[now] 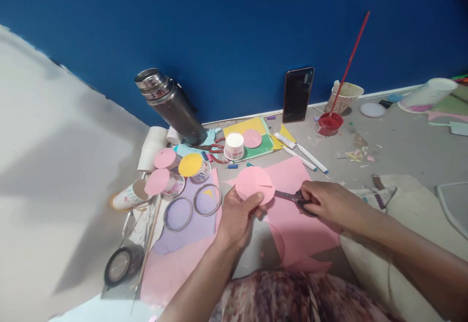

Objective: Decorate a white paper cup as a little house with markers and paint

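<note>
My left hand (239,214) pinches a pink paper circle (252,180) by its lower edge, thumb on top. A short slit or fold line shows on the circle's right half. My right hand (325,202) is wrapped round the handles of dark scissors (292,196), whose blades point left at the circle's right edge; whether they touch the paper I cannot tell. Beneath both hands lies a cut pink paper sheet (298,224). Left of my left hand, two rings (207,200) lie on purple paper (195,231).
Small paper cups (234,146), some topped with paper circles, stand at centre-left. A steel flask (173,107) leans near the blue wall, with a phone (298,95) propped upright. Markers (310,157), a red pot (329,124) with a stick, black tape (119,266) and beige cloth (409,224) surround the work.
</note>
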Demonstrator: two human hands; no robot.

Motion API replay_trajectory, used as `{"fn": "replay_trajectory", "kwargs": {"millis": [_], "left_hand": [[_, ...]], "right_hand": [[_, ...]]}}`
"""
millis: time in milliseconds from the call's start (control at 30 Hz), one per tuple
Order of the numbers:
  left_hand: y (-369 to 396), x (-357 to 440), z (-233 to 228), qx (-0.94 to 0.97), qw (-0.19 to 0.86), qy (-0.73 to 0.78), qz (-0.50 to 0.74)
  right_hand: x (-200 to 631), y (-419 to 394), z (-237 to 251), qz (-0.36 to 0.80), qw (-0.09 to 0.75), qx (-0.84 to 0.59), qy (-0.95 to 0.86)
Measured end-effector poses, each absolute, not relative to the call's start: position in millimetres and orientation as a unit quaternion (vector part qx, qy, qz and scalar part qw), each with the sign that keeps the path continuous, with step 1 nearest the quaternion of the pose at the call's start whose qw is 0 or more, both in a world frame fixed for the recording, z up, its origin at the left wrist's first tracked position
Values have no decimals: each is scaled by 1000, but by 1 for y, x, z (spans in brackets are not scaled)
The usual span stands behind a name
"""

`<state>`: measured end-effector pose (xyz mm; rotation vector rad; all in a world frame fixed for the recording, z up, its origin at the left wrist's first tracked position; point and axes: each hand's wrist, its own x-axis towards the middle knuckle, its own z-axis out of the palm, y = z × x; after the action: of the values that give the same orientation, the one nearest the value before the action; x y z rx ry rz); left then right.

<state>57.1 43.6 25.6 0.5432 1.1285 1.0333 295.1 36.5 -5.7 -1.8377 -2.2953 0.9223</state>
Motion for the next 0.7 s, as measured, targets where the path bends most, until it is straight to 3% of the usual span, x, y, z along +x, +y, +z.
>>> {"fn": "replay_trajectory", "kwargs": {"millis": [167, 267, 333, 467, 533, 700], "left_hand": [[43, 59, 23, 245, 674, 519, 464], [41, 61, 22, 260, 676, 513, 461], [39, 65, 20, 274, 673, 507, 464], [27, 75, 15, 321, 676, 500, 436], [22, 78, 13, 335, 691, 489, 414], [23, 71, 13, 350, 687, 481, 417]], "right_hand": [[297, 38, -1, 316, 38, -569, -759], [292, 36, 4, 339, 99, -563, -747], [284, 32, 6, 398, 169, -564, -704], [265, 23, 8, 619, 288, -494, -538], [260, 22, 8, 658, 326, -478, -482], [268, 26, 10, 654, 314, -505, -468]]}}
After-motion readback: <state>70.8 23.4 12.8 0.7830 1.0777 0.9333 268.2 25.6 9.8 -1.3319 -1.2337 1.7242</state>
